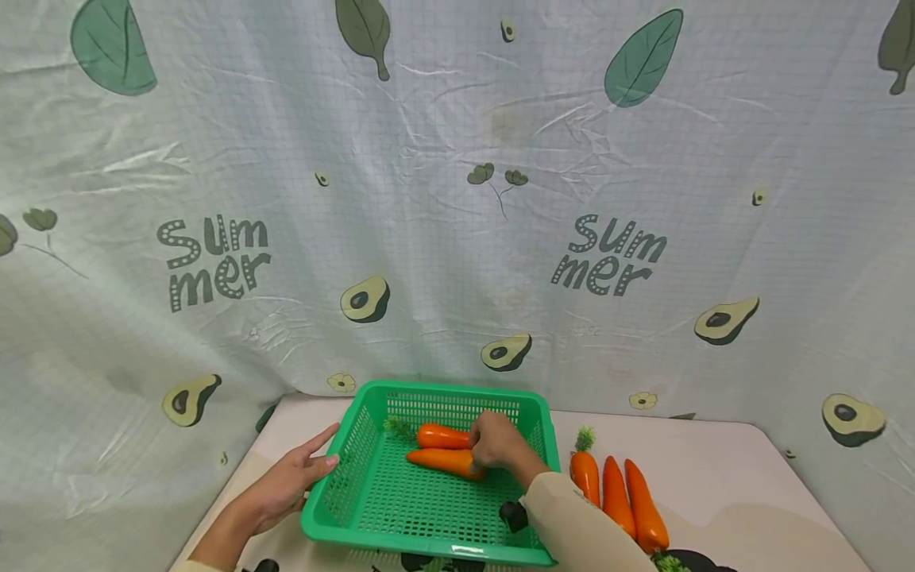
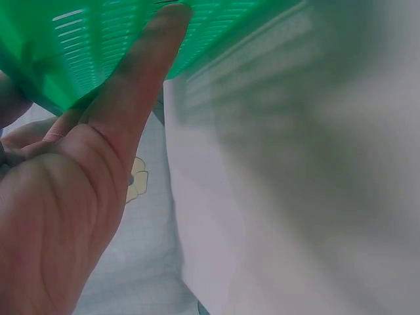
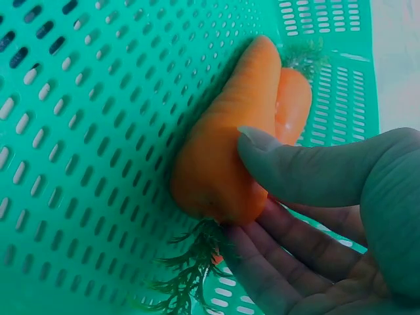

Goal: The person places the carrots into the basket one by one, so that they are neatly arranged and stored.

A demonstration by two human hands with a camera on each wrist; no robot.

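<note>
Orange and glossy, the nearer carrot (image 1: 442, 461) lies in the basket (image 1: 443, 388) in the head view, seemingly light, stiff, slightly slick. Left wrist: the left hand (image 2: 65, 174), fingers extended, touches the basket's side. Right wrist: the right hand (image 3: 321, 239) pinches the carrot's thick end, probably the surest hold.

We have two carrots (image 1: 442, 460) in the basket (image 1: 457, 388), three carrots (image 1: 617, 496) right of it on the worktop (image 1: 708, 469), a sheet (image 1: 429, 238) behind.
</note>
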